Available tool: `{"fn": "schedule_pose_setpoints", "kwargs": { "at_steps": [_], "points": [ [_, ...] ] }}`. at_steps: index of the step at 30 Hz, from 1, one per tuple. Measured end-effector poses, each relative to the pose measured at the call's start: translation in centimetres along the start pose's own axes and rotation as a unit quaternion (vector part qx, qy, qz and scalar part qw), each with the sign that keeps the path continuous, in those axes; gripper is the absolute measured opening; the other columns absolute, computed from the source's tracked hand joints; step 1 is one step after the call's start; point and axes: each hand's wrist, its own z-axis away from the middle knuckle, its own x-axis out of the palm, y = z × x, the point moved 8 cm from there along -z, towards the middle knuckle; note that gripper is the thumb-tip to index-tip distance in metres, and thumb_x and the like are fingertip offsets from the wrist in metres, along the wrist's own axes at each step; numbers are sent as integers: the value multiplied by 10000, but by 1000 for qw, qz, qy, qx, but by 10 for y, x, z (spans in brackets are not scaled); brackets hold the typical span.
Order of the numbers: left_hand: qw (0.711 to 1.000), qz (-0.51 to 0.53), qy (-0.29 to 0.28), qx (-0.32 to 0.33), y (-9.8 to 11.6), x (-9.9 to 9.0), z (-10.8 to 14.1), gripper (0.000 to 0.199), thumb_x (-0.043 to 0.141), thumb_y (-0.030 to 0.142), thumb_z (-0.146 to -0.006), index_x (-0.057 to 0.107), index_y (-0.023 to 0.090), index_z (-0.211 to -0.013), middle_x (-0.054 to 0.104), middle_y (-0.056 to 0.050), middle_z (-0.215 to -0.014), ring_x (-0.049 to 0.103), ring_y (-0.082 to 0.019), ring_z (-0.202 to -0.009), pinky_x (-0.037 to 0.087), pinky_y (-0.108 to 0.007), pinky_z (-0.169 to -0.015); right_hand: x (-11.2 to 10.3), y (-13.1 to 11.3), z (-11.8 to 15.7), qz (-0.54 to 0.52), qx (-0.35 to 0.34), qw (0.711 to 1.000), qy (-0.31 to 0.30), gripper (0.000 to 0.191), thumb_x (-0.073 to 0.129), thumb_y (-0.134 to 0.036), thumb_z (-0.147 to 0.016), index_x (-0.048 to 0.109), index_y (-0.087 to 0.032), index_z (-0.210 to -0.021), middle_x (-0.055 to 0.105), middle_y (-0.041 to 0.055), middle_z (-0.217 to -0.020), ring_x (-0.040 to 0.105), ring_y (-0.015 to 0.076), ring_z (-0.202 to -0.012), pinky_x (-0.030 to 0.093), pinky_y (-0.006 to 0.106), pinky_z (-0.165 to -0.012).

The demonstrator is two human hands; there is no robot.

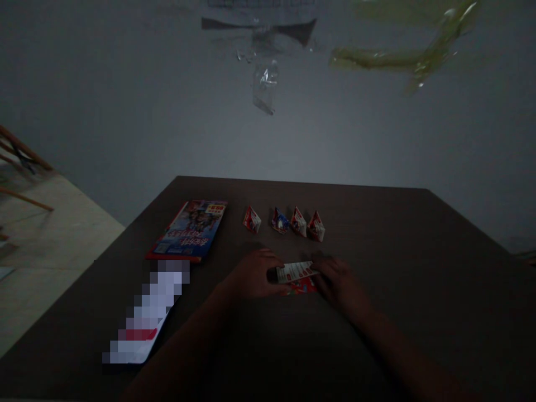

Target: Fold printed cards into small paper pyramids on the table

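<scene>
A small folded printed paper [295, 272] lies low over the table in front of me, its white side with red marks on top and a red colourful part below. My left hand [253, 274] curves around its left end, thumb at the lower edge and fingers at the upper edge. On the right end, my right hand [338, 279] has its fingers bent onto the paper; the dim light hides part of that grip. Beyond my hands stand several small folded paper pieces: a red and white one [252, 220], a blue one [280, 221] and red and white ones [298, 221] beside it.
A stack of printed leaflets [190, 230] lies at the table's left. Nearer me is a blurred-out, bright flat device [146, 312], left of my left forearm. The dark table [419, 240] meets a wall [355, 128] with tape on it. Wooden chair parts [27, 148] show at far left.
</scene>
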Motion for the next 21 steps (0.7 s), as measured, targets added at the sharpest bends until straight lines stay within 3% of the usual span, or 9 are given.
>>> {"fn": "schedule_pose_setpoints", "kwargs": {
  "at_steps": [3, 8, 11, 16, 18, 21],
  "points": [
    [1000, 5, 16, 15, 2, -1, 0, 488, 673, 547, -698, 662, 159, -996, 673, -75, -991, 589, -203, -935, 432, -315, -857, -3, 2, -2, -13, 23, 1000, 3, 187, 494, -217, -893, 620, -183, -1027, 674, 101, -1037, 603, 239, -945, 493, 401, -826],
    [999, -18, 33, 23, -4, 9, -4, 256, 495, 349, -889, 665, 159, -914, 669, -64, -877, 588, -171, -851, 433, -296, -791, -1, 9, -2, -51, 63, 997, 16, 210, 488, -273, -900, 591, -178, -1058, 670, 98, -983, 616, 233, -879, 517, 388, -774],
    [997, -37, 64, 13, -12, 12, -7, 249, 477, 311, -900, 654, 144, -849, 645, -63, -814, 571, -167, -808, 427, -281, -740, -4, 15, 2, -67, 88, 992, 56, 355, 556, -323, -857, 518, -172, -1175, 646, 118, -1029, 614, 253, -915, 526, 414, -780],
    [996, -42, 76, -6, -20, 14, -7, 262, 466, 311, -906, 648, 142, -822, 630, -58, -790, 558, -164, -800, 417, -269, -731, -25, -4, 12, -79, 6, 983, 168, 508, 625, -292, -809, 420, -188, -1262, 561, 153, -1184, 545, 285, -1082, 491, 458, -865],
    [996, -38, 80, -11, -22, 13, -5, 265, 472, 327, -904, 650, 146, -825, 625, -56, -782, 556, -164, -793, 414, -266, -722, -27, -20, 14, -73, -49, 982, 165, 489, 643, -268, -798, 442, -197, -1238, 561, 146, -1183, 542, 276, -1080, 484, 449, -865],
    [996, -27, 80, -11, -22, 12, -2, 241, 502, 333, -890, 653, 154, -834, 613, -44, -758, 555, -159, -779, 408, -258, -707, -16, -46, 12, -48, -135, 985, 98, 390, 633, -257, -812, 507, -188, -1174, 600, 127, -1139, 552, 268, -1055, 472, 444, -854]
  ]
}}
